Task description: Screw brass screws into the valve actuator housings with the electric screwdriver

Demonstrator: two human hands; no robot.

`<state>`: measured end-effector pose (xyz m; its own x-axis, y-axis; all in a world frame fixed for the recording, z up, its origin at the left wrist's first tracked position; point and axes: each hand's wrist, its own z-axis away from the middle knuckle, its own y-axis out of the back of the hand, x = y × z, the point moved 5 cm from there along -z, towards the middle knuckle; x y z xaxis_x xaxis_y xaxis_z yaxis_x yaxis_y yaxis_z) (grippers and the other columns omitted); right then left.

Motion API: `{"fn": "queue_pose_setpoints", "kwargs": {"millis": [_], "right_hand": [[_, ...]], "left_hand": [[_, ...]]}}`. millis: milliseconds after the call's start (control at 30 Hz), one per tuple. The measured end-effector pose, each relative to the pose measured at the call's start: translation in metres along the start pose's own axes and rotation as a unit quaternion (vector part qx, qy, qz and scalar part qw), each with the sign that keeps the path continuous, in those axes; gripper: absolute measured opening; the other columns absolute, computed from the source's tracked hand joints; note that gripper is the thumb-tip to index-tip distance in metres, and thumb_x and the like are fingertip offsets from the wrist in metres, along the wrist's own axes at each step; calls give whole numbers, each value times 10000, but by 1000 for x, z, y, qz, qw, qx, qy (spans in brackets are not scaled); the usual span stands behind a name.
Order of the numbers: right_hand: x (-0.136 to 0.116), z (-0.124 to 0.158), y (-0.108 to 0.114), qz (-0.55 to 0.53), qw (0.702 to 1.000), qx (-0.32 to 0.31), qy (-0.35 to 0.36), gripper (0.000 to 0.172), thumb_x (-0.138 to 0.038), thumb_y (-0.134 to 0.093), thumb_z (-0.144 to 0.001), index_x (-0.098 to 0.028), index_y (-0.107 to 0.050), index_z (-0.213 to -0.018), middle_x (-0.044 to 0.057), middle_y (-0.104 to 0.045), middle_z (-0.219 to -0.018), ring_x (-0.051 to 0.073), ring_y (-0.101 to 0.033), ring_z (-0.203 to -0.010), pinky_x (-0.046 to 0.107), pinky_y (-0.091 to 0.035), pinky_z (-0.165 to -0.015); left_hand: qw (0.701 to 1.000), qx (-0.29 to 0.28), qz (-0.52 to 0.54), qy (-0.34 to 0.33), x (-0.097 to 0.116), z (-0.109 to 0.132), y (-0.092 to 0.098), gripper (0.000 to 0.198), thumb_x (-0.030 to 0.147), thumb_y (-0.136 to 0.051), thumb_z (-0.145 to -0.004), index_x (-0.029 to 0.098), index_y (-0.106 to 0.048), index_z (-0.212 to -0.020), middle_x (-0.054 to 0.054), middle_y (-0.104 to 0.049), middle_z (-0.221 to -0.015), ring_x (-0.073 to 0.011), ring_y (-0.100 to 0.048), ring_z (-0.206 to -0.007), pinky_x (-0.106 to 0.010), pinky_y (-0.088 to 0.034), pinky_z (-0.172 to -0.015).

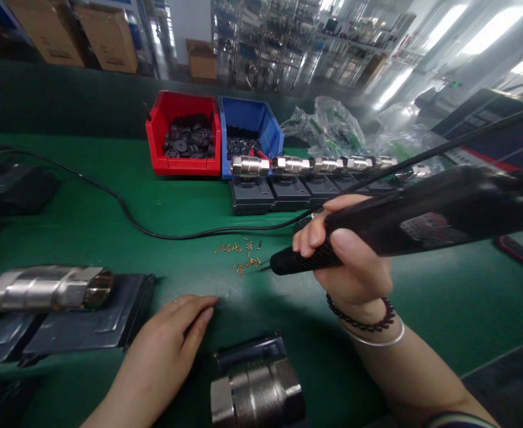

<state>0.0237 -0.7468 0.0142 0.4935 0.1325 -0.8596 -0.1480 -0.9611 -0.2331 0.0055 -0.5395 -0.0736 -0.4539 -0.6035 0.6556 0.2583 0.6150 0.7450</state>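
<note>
Now black tool (404,223) inside right hand (348,261) fingers (308,238), tip near pins (242,257).

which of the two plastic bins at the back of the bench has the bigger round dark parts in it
The red bin, the left of the pair. It holds large dark discs, while the blue bin beside it holds a flatter layer of much smaller dark pieces.

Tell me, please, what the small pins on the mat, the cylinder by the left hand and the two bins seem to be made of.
Small pins: probably brass or copper, given the golden-orange glint. Cylinder: polished steel or similar metal, with a silvery, mirror-like sheen. Red bin and blue bin: likely moulded plastic, with uniform saturated colour and a dull gloss.
</note>
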Motion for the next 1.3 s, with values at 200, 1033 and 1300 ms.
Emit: {"fn": "queue_pose_setpoints", "kwargs": {"millis": [200,1033,1300], "right_hand": [[-27,8,-10,-72,995,8,-65,228,-293,-669,-717,-176,-579,-891,-13,-488,-582,107,-462,-482,266,-425,-475],[-43,24,-12,-70,991,-99,-61,267,-414,-517,-869,-193,-528,-1019,-4,-478,-655,105,-489,-535,300,-461,-504],[-73,14,-3,67,982,-131,-121,328,-582,-430,-818,-292,-571,-878,-80,-531,-598,71,-528,-489,286,-411,-470]], "left_hand": [[992,38,118,23,-2,-3,-22,135,222,-608,-763,208,-639,-894,15,-659,-742,-113,-616,-655,-207,-515,-605],[987,-47,136,67,1,1,-23,439,264,-491,-833,179,-448,-1262,-68,-592,-1163,-176,-551,-1065,-389,-451,-930],[936,-316,142,66,0,36,-10,601,324,-556,-757,331,-354,-1323,-15,-446,-1328,-207,-473,-1168,-373,-401,-946]]}}
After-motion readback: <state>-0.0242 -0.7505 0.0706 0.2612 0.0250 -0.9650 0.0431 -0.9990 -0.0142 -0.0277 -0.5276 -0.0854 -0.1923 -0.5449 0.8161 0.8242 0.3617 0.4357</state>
